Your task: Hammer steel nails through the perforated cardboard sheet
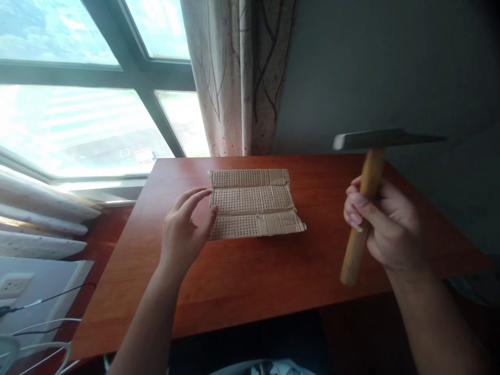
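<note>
A flattened piece of cardboard lies on the wooden table, creased into three strips and covered with rows of small holes. At its left edge is my left hand, thumb and fingers apart, with the thumb tip over the cardboard; whether it touches I cannot tell. My right hand is wrapped round the wooden handle of a hammer, raised above the right side of the table. The hammer's metal head is at the top, blunt face to the left and thin tapered end to the right.
The reddish-brown table reaches back to a patterned curtain and a grey wall. A bright window stands at the left. Below it are a wall socket and several cables near the table's left edge.
</note>
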The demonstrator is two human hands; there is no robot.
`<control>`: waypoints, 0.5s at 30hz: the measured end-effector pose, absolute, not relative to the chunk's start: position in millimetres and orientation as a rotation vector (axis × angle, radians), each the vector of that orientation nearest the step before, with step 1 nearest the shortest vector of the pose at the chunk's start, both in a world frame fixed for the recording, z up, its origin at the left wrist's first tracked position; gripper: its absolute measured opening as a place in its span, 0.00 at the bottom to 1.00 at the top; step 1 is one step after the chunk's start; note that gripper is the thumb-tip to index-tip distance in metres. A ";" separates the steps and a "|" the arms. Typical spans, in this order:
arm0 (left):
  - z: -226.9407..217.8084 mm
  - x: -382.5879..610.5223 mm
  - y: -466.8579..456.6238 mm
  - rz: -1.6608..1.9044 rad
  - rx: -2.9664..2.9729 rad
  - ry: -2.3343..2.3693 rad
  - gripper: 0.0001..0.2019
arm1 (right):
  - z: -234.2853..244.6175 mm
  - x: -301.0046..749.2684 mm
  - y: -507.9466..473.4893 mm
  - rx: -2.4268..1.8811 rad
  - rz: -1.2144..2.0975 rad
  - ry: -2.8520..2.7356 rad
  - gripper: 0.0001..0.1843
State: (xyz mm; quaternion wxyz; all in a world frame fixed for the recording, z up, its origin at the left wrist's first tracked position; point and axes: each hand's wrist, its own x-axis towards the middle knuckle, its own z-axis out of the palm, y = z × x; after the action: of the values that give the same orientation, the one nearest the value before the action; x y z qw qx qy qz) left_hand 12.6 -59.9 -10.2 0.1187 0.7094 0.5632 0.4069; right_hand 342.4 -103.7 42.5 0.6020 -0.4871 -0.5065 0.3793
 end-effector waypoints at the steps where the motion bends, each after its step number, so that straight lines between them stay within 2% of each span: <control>1: -15.2 9.3 -57.8 1.200 1.989 1.635 0.17 | 46.1 345.9 -102.1 -1.082 0.808 -1.152 0.08; 7: -31.0 10.8 -52.3 1.204 1.431 1.509 0.25 | 56.4 356.1 -92.2 -1.152 0.446 -1.114 0.05; 15: -26.0 14.9 -55.1 1.191 1.295 1.465 0.25 | 24.1 350.9 -72.8 -1.059 0.479 -1.011 0.14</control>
State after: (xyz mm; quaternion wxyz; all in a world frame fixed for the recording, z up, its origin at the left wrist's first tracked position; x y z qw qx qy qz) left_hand 14.9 -55.1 -26.0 0.4133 0.5151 0.5826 0.4738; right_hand 350.9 -72.8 24.1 0.7175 -0.4788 -0.4572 0.2167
